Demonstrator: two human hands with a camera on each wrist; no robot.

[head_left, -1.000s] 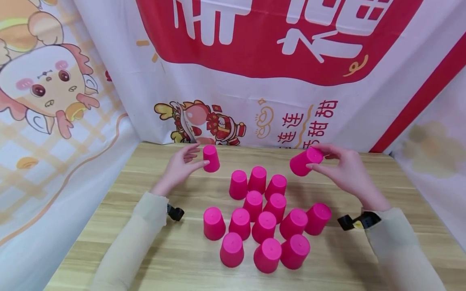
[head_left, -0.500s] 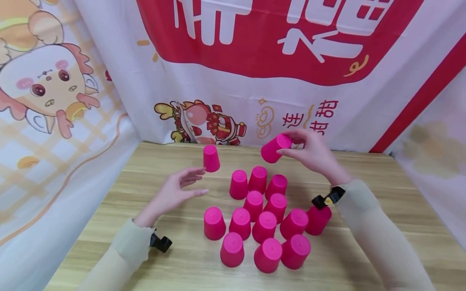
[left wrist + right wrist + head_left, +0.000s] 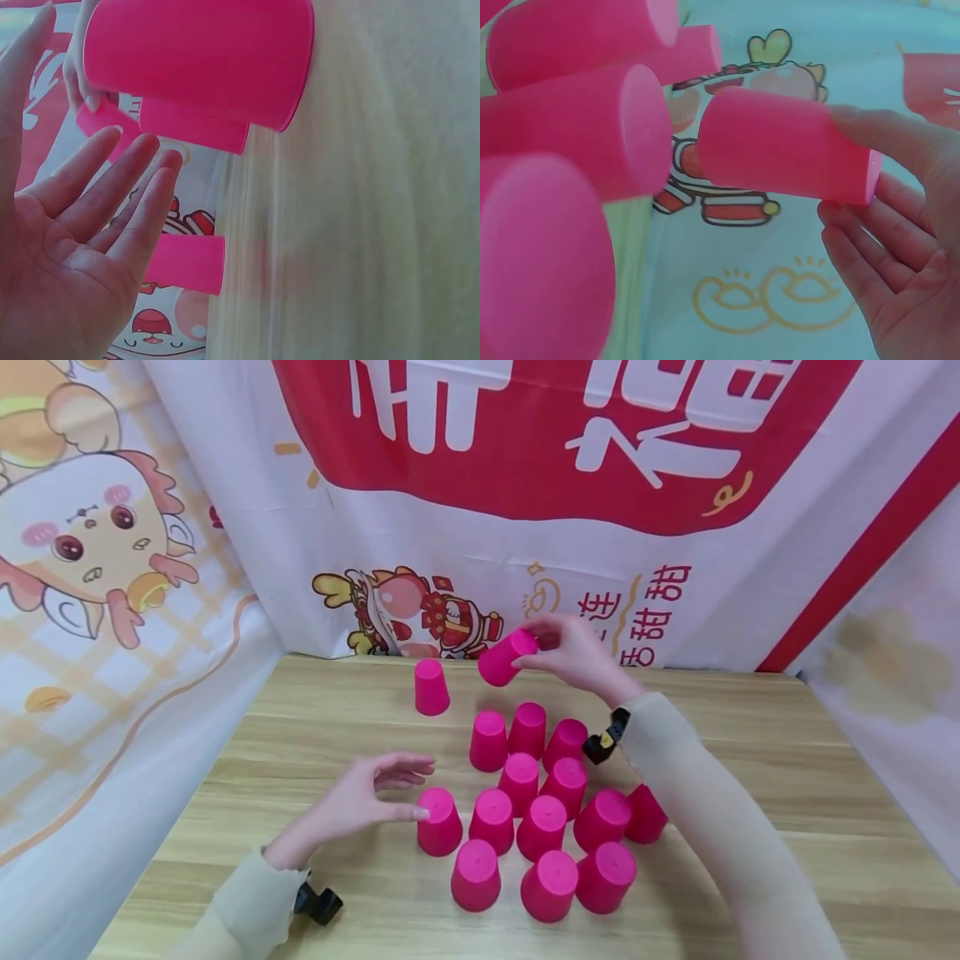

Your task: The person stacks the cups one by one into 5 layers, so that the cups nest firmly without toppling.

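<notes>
My right hand pinches an upside-down pink plastic cup by its closed end, tilted and raised above the back of the table. In the right wrist view the thumb lies on one side of this cup and the fingers on the other. My left hand has its fingers spread and holds nothing. Its thumb tip overlaps the left cup of the group; whether they touch I cannot tell. A lone cup stands upside down at the back left, left of the held one.
Several more upside-down pink cups stand close together on the wooden table, including a back one and a front one. My right forearm passes over the right-hand cup. A printed cloth hangs behind the table.
My right hand has carried its cup leftward and a little higher. My left hand has left the lone back cup, which stays standing, and come toward me to the front group's left cup.
</notes>
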